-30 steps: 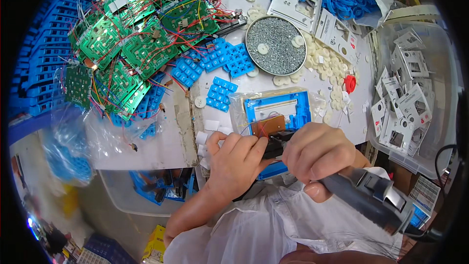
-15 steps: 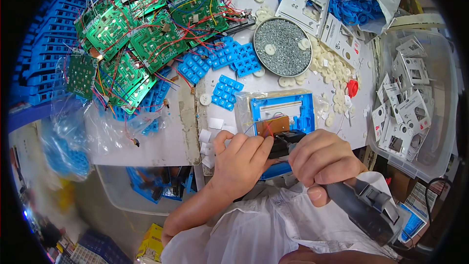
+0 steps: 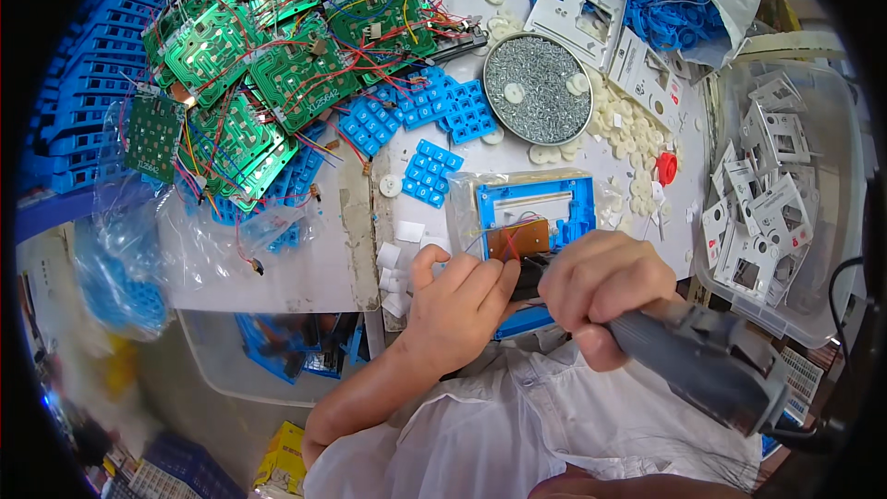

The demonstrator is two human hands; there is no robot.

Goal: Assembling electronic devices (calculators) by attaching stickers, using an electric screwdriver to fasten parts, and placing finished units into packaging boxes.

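Note:
In front of my body lies a blue plastic casing (image 3: 583, 207) with a small brown circuit board (image 3: 523, 237) and thin wires inside it. My left hand (image 3: 456, 307) is closed at the casing's near left side, its fingertips on a black plastic part (image 3: 529, 279). Wrapped round the front of a dark grey electric screwdriver (image 3: 695, 365) is my right hand (image 3: 610, 279). The tool is tilted, with its rear end toward the lower right. My right fingers hide its tip, which points toward the black part.
Green circuit boards (image 3: 300, 74) with loose wires are heaped at the far left. Beyond the casing stand blue keypads (image 3: 432, 173) and a round tin of screws (image 3: 539, 111). White washers (image 3: 639, 187) lie scattered nearby. A clear bin (image 3: 822, 310) of white panels is at the right.
The screwdriver's rear end has swung to the right and slightly upward. My right hand has shifted a little up with it, while my left hand stays almost in place.

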